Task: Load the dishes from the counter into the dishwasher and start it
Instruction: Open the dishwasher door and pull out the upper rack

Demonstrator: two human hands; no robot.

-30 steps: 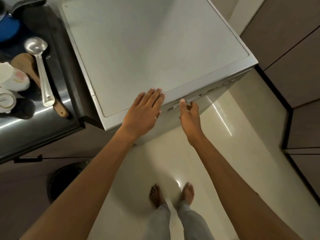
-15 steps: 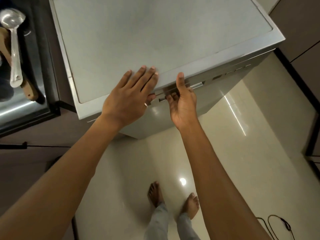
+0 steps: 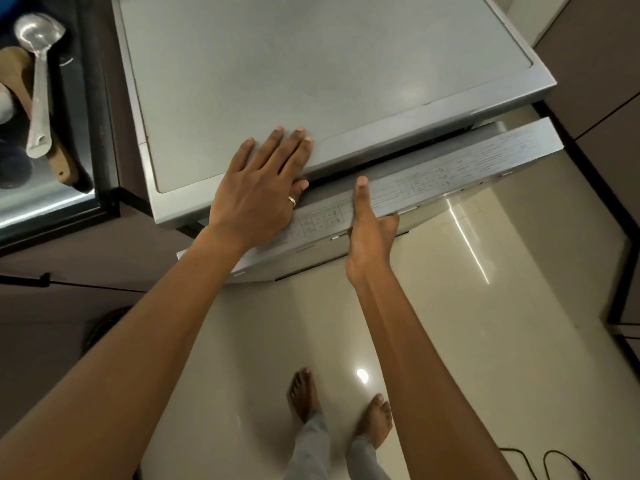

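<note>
Head view: a silver dishwasher [image 3: 311,81] stands beside a dark tabletop [image 3: 41,206], seen from above. The dishwasher door [image 3: 491,147] is tilted out from the body at its upper edge, with a dark gap showing between that edge and the front lip of the machine's flat top. The printed control panel [image 3: 433,178] along the door's upper edge faces up.

The left grip [image 3: 259,188], a bare hand wearing a ring [image 3: 292,200], is released: its fingers lie straight and flat on the dishwasher top near the front lip, with the thumb against that lip. The right grip [image 3: 372,230] is grasping the dishwasher door, thumb [image 3: 362,192] laid across the control panel, the other fingers curled under the door's edge and mostly hidden.

The dishes are on the tabletop, left of the machine: a steel ladle [image 3: 38,81] lies across a wooden spatula [image 3: 59,161], and something white is cut off by the left border. Below, two bare feet [image 3: 304,393] stand on the glossy floor [image 3: 450,306], and a black cable [image 3: 554,462] lies at the lower right.
</note>
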